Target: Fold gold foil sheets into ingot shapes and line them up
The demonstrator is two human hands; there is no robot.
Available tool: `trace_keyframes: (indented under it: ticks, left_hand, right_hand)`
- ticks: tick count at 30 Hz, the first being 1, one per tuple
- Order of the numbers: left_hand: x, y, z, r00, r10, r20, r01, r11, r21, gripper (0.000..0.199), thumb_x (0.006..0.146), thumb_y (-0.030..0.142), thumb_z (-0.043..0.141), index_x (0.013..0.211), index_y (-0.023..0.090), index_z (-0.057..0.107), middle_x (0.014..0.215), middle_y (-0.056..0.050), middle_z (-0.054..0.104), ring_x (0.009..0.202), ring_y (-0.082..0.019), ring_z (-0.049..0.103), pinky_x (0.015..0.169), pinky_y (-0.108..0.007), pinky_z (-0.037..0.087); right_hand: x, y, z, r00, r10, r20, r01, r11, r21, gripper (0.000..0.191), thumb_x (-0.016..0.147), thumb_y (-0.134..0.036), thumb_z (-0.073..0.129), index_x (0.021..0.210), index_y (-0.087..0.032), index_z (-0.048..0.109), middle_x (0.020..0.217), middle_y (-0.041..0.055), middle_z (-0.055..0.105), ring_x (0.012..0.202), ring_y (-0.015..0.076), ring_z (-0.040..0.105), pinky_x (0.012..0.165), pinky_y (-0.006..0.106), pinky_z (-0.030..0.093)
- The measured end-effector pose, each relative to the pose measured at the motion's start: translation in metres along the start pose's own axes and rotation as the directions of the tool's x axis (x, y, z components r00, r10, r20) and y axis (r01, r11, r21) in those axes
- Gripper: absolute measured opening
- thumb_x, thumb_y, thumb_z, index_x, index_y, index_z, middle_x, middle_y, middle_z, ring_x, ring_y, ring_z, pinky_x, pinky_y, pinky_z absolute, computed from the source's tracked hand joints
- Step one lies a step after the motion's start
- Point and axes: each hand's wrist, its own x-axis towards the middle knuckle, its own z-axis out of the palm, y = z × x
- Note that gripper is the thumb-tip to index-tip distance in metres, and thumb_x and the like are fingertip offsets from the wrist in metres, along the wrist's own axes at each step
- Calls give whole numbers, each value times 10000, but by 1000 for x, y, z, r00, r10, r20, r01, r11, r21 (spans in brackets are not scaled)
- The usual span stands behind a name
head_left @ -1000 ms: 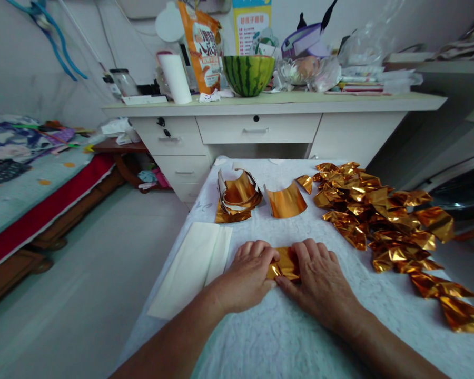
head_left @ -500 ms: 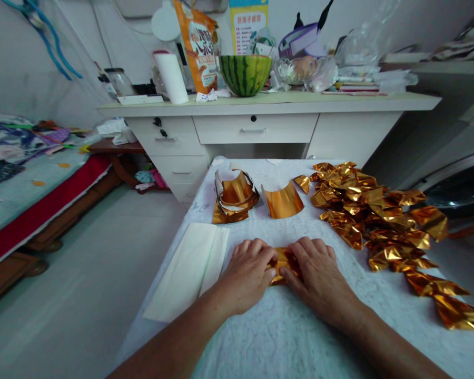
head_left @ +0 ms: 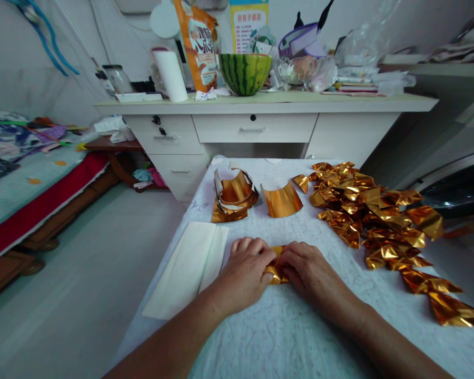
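Note:
A small piece of gold foil paper (head_left: 277,266) lies on the cloth-covered table (head_left: 260,331), partly hidden beneath my fingers. My left hand (head_left: 248,271) grips its left side, thumb and forefinger bent onto it. From the right, my right hand (head_left: 310,271) pinches the same piece with curled fingers. Beyond them sits a curved sheet of gold foil paper (head_left: 283,201), and to its left a curled stack of gold foil sheets (head_left: 235,192). White folded paper (head_left: 181,268) lies left of my left hand. Several folded gold foil pieces (head_left: 363,205) are heaped at the right.
A white desk (head_left: 256,108) with drawers stands past the table. On it are half a watermelon (head_left: 245,73), an orange snack bag (head_left: 200,50) and a white paper roll (head_left: 171,76). A bed (head_left: 31,189) is at left, a washing machine (head_left: 458,179) at right.
My right hand has shifted slightly left, its fingers curling more tightly onto the gold foil paper. My left hand stays nearly in place.

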Motion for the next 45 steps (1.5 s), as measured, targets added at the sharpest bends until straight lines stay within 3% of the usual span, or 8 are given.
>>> trace_keyframes:
  ticks: [7,12,23,30,34,40,45]
  left_hand:
    - [0,0,1,992,118,-54,-116,992,48,77,903,179,568,911,214,636,1055,-18,627,1088,-232,495,992,-444,329]
    - [2,0,0,963,268,-27,-268,963,12,173,938,183,518,818,193,642,936,-17,655,994,-200,555,906,-371,413]
    - [0,-7,-5,953,303,32,-302,953,-19,200,918,160,531,782,182,676,974,-25,663,904,-175,591,823,-320,461]
    - [2,-5,-2,991,130,40,-126,987,-95,121,890,146,566,804,182,643,862,-18,599,890,-181,531,804,-308,433]
    - [2,-3,1,999,11,36,-7,993,-115,43,859,159,591,838,195,579,935,-21,556,959,-208,485,831,-334,417]
    - [-1,-5,0,992,-57,111,74,984,-161,113,835,179,608,906,220,529,1056,-22,510,1029,-223,441,906,-373,396]
    - [0,-3,-1,987,-76,141,99,982,-163,128,835,187,603,910,225,507,1079,-21,494,1051,-226,427,922,-385,382]
  right_hand:
    - [-1,-6,2,998,62,-7,-63,996,-68,131,892,-115,592,939,-200,681,962,59,643,925,234,575,827,396,430]
    - [-2,-4,5,996,91,-20,-92,995,-27,136,909,-126,575,949,-211,673,972,55,635,923,228,569,815,386,434]
    - [-5,-2,10,992,114,-45,-113,993,24,150,870,-83,561,940,-200,624,969,49,598,938,233,528,822,395,403]
    - [-8,-9,12,989,111,-95,-113,993,-18,99,845,-155,594,932,-197,575,977,65,569,936,254,507,805,408,397]
    - [-9,-9,16,986,110,-126,-115,993,-39,122,825,-177,622,924,-205,557,967,61,563,919,255,497,804,411,391]
    - [-9,-14,16,984,100,-149,-116,988,-104,114,868,-289,605,911,-204,542,939,64,554,889,257,493,803,428,392]
    - [-11,-8,16,970,118,-211,-158,970,-182,300,812,-424,659,960,-196,532,997,90,566,901,277,505,799,446,407]
